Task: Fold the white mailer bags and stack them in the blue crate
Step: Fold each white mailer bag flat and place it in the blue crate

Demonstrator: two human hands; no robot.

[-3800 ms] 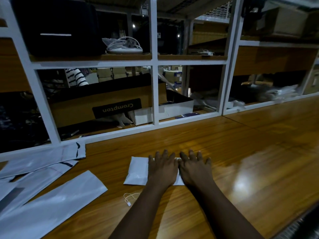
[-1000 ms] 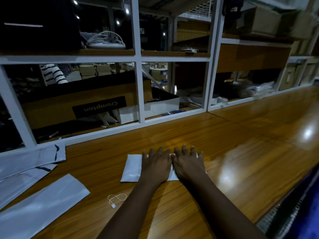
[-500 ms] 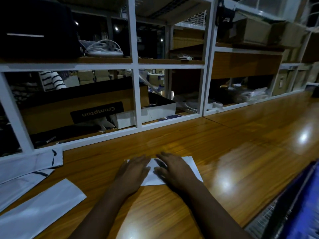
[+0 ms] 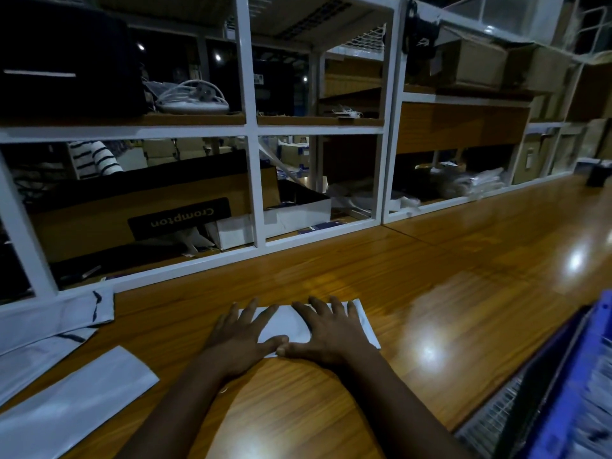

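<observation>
1. Two-handed, pressing flat on the folded white mailer bag [image 4: 286, 324]: left hand [image 4: 240, 339] and right hand [image 4: 331, 332] both lying open, fingers spread, thumbs nearly meeting at the near edge, gripping nothing.
2. Risking the fold popping open on letting go, being slippery plastic on a shiny table [image 4: 430, 293]; likely needing a firm pinch before lifting.
3. Lying under both palms, peeking out between them and past the right fingers.
4. Risking a drop while carrying over to the blue crate [image 4: 583, 376], sitting well off to the right.
5. Leaving more flat bags [image 4: 76, 395] waiting on the left.
</observation>
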